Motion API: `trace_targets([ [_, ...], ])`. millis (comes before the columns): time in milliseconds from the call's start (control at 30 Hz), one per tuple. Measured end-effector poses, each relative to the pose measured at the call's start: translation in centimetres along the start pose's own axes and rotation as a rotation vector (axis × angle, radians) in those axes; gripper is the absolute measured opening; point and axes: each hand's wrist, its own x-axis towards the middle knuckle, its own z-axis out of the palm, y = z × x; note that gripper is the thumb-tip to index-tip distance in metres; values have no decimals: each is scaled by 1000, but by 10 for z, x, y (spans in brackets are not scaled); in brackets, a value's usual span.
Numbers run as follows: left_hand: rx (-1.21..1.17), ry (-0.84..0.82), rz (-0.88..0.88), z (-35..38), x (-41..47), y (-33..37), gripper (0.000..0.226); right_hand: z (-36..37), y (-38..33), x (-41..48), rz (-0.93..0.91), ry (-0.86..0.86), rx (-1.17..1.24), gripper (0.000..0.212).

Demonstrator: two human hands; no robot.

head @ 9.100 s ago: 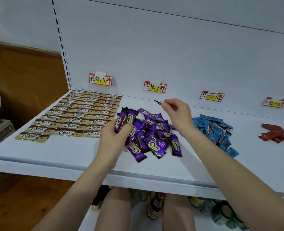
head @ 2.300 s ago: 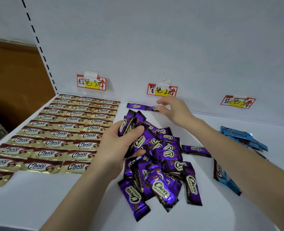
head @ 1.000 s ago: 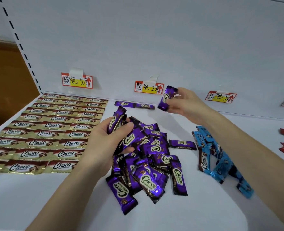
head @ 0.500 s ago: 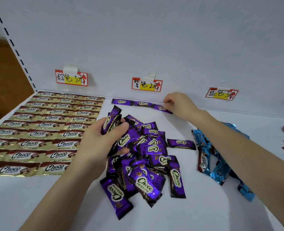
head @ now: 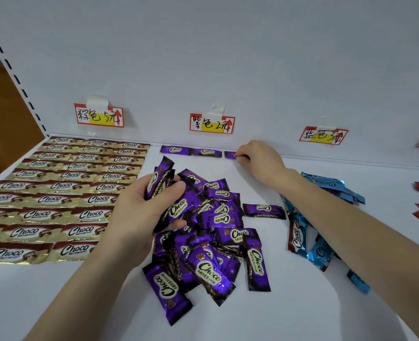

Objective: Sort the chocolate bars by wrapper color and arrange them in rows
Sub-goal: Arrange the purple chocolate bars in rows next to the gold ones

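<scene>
While the left hand (head: 142, 207) grips a bunch of purple Choco bars (head: 176, 209), the right hand (head: 260, 161), fingers curled, pinches the third purple bar (head: 230, 154) of the back row.

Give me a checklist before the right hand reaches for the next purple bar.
1. Right hand free: not ok, its fingers pinch the third bar.
2. Third bar in line with the first two bars: cannot tell, the hand covers most of it.
3. Row sits under the purple label: ok.
4. Left hand has stock: ok, it grips a bundle of purple bars.
5. Purple pile apart from the blue pile: ok, though a stray bar lies close to the blue.
</scene>
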Motion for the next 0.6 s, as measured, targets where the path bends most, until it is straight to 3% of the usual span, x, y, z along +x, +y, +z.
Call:
trace_targets([
  [600, -23, -30, 3, 2, -2, 2, 3, -19, -19, -8, 38, -16, 83, 29],
])
